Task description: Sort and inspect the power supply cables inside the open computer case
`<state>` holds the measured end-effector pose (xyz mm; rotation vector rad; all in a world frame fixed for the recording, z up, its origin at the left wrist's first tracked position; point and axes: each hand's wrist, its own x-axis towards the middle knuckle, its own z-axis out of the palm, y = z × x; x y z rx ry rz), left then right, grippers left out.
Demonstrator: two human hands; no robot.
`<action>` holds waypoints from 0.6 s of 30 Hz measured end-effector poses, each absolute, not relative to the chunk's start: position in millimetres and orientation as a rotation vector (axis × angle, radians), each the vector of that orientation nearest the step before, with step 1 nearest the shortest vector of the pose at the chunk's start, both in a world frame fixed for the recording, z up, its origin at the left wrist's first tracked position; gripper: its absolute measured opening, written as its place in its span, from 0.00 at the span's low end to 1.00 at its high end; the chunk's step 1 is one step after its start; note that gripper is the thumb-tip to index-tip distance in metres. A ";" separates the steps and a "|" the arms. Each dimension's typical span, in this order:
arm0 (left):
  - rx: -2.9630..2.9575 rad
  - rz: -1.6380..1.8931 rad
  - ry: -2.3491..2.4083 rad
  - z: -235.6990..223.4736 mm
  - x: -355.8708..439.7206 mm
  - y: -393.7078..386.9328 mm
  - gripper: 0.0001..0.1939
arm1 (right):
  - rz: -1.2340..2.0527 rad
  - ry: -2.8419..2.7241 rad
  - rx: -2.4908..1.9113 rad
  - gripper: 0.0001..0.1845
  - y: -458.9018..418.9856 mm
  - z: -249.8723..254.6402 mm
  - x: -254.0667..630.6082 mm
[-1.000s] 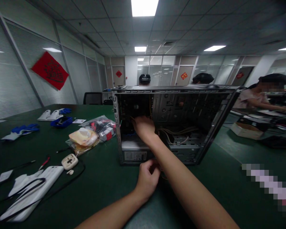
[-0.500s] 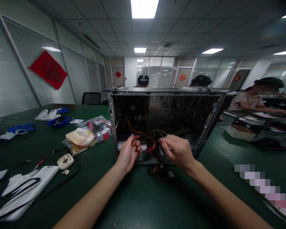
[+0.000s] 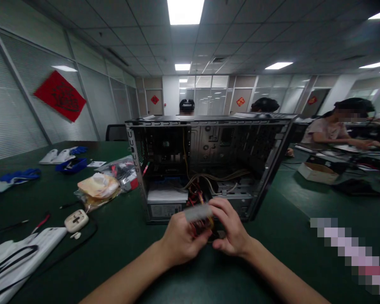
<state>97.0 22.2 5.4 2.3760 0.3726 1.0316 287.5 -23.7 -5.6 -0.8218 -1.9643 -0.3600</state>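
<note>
An open computer case [image 3: 131,169] stands on the green table, its bare side facing me. My left hand [image 3: 182,238] is closed around a bundle of red, yellow and black power cables in front of the case. A blurred grey connector [image 3: 198,212] tops the bundle. The fingers of my right hand [image 3: 231,230] are bent against the connector's right end and the cables beside it. Behind my left hand sits the power supply [image 3: 166,210], low in the case. More cables [image 3: 198,190] run back inside, and the lower wires are partly hidden by my fingers.
On the left lie a bagged sponge-like item [image 3: 98,185], a blue tray [image 3: 71,165], gloves [image 3: 20,175], an earbud case [image 3: 76,221] and a white phone-like slab [image 3: 41,257]. An open carton [image 3: 316,172] stands at right. Other people [image 3: 329,126] sit beyond.
Both hands have come out of the case toward me and closer together. The cable bundle with its grey connector is now held in front of the case. The view has shifted slightly.
</note>
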 end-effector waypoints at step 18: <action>2.243 1.115 0.517 -23.8 102.5 9.9 0.21 | 0.893 -1.688 -0.875 0.22 -32.7 -17.5 265.0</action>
